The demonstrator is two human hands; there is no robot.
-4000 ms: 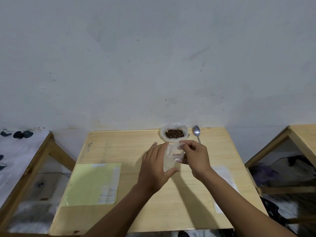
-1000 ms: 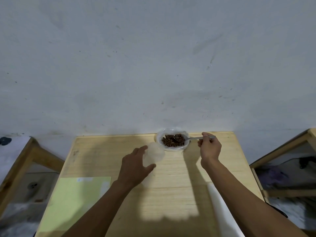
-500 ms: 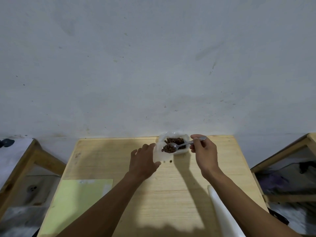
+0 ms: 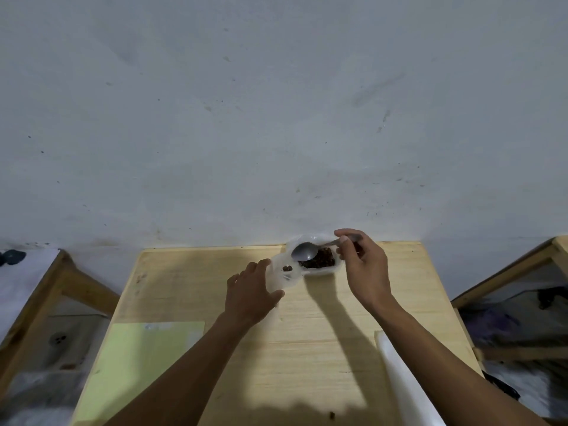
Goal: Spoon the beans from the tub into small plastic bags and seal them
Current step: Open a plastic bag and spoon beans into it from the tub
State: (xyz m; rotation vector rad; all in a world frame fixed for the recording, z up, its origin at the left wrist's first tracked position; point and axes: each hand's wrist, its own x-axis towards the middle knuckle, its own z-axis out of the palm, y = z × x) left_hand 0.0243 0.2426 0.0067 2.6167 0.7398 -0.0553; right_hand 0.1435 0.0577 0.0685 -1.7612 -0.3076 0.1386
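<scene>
Above the bag (image 4: 284,273), right hand (image 4: 364,272) tips the spoon (image 4: 302,251).

Both bare forearms reach forward from the bottom edge, converging toward the far middle. Left hand (image 4: 250,292) back up, fingers loosely curved, thumb out to the right, fingers and thumb holding the bag (image 4: 284,273) at its near-left side. Right hand (image 4: 364,269) raised higher, wrist bent, fingers curled, thumb and forefinger pinching the spoon (image 4: 304,251) by the handle end; bowl sticks out left of the grip.
</scene>
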